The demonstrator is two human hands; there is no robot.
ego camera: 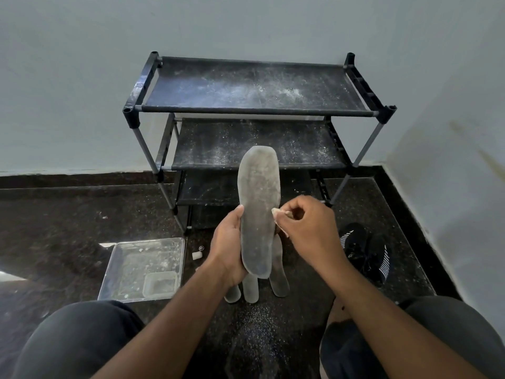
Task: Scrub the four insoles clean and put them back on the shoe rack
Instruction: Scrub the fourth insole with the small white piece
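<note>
Insole (258, 212) upright in left hand (228, 247); right hand (308, 228) beside.

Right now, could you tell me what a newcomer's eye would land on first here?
First, the grey insole held upright at centre: the left hand grips its lower edge while the right hand pinches a pale cloth against its side. Behind stands the dusty black rack, shelves speckled white. Three more insoles lie on the floor below the hands.
</note>
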